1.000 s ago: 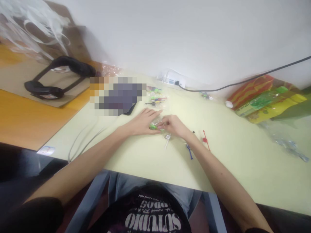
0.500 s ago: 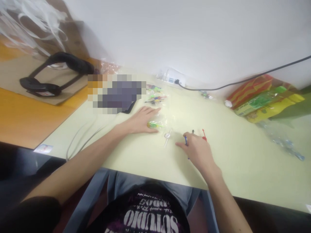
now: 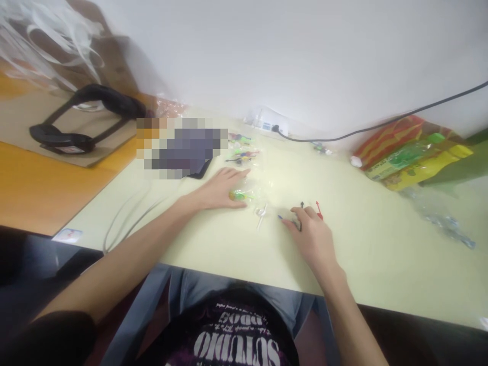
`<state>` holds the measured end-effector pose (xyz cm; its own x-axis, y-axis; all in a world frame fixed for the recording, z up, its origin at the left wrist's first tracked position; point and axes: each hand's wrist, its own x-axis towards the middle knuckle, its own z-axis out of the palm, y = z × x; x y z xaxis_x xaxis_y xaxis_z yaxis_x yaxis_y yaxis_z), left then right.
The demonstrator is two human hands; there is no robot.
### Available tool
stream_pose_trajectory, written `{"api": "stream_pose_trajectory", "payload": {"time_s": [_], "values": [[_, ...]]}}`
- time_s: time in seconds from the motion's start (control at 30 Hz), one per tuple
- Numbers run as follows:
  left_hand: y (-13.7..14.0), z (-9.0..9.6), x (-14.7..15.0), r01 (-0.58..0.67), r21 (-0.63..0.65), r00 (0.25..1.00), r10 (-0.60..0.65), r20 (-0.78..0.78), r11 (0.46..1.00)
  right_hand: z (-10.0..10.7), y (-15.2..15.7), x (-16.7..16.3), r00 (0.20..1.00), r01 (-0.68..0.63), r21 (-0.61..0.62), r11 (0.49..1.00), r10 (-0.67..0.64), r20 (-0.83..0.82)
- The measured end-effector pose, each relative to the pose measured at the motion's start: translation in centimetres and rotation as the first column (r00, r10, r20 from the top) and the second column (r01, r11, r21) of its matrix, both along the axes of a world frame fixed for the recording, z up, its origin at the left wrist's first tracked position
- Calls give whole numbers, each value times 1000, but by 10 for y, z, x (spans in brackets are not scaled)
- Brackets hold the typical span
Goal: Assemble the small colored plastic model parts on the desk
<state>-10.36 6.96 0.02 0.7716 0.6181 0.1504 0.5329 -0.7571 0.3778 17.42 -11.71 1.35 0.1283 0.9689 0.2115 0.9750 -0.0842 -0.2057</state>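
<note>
Blue pick [image 3: 281, 217] under curled right fingers [image 3: 295, 223]

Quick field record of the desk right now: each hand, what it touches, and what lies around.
left hand: flat on the table, fingers by the green piece
right hand: fingertips on a blue stick; grip unclear
between hands: white piece
beyond right hand: black pin, red stick
table: pale yellow
far edge: power strip, snack bags

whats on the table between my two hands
In the head view, a small white plastic piece lies on the table between the left hand, which rests on a green piece, and the right hand.
</note>
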Motion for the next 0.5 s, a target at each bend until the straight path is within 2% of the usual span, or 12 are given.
{"api": "stream_pose_trajectory", "payload": {"time_s": [0.13,0.3,0.37,0.5], "values": [[0,0,0,4,-1,1000,-4,9,1000,6,-2,-28,999,8,5,1000,-8,-52],[1,0,-1,5,-2,1000,-5,15,1000,19,8,-72,997,-9,-208,978,-8,-79],[1,0,-1,7,-4,1000,-7,17,1000,23,11,-77,994,-12,-268,963,-18,-109],[0,0,-2,16,-10,1000,-16,26,1000,26,6,-65,956,-74,-343,936,-31,-291]]}}
